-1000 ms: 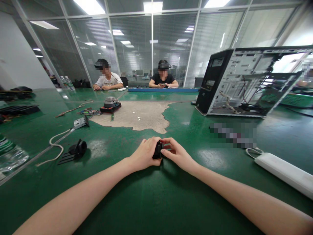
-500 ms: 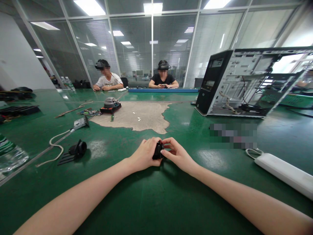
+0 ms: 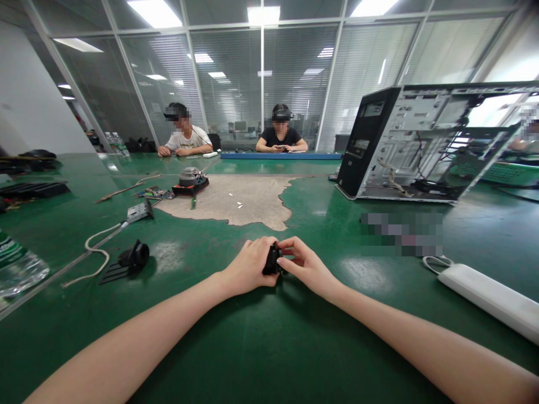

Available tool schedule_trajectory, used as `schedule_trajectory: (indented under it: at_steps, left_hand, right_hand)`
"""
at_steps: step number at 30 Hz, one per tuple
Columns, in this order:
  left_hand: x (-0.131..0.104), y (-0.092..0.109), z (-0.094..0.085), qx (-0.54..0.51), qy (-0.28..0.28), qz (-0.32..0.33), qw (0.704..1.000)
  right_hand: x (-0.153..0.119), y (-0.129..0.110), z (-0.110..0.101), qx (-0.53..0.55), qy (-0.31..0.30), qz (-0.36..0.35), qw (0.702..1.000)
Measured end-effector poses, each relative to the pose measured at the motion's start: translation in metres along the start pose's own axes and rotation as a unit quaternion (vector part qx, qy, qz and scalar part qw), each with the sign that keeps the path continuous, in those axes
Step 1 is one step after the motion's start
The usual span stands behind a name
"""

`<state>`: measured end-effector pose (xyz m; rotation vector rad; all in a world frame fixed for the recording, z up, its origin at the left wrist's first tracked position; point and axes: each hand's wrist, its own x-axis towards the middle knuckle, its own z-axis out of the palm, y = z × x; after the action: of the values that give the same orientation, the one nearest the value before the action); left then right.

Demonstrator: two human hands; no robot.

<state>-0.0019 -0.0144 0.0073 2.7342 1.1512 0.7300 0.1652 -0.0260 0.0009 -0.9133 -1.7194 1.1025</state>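
A small black object (image 3: 272, 262) is between my two hands, just above or on the green table (image 3: 252, 348). My left hand (image 3: 251, 262) wraps round its left side. The fingertips and thumb of my right hand (image 3: 304, 262) pinch its right side. My fingers hide part of the object, so its full shape cannot be made out. To the left lies a black plastic part (image 3: 137, 255) with a round opening and thin prongs.
An open computer case (image 3: 370, 140) stands at the right, with a white power strip (image 3: 488, 294) nearer me. At the left are a plastic bottle (image 3: 19, 266), a pale cable (image 3: 99, 249) and a metal bracket (image 3: 138, 210). Two people (image 3: 187, 137) sit across the table.
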Motion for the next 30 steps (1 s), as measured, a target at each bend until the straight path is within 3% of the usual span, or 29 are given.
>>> schedule_trajectory:
  at_steps: [4,13,23,30]
  left_hand:
    - [-0.0002,-0.0011,0.0004,-0.004,0.003,0.006,1.000]
    - [-0.0007,-0.0004,-0.0005,0.007,0.004,0.008,1.000]
    - [-0.0002,-0.0022,0.0025,0.003,0.006,0.006,1.000]
    - [-0.0008,-0.0010,0.0012,0.007,0.006,0.009,1.000]
  right_hand:
    - [0.0006,0.0007,-0.0007,-0.003,-0.018,0.028,0.999]
    - [-0.0001,-0.0024,0.0001,0.000,0.003,-0.018,1.000]
    - [0.0015,0.0001,-0.0005,0.008,-0.015,0.030,0.999]
    - [-0.0009,-0.0023,-0.0009,0.005,0.001,-0.021,1.000]
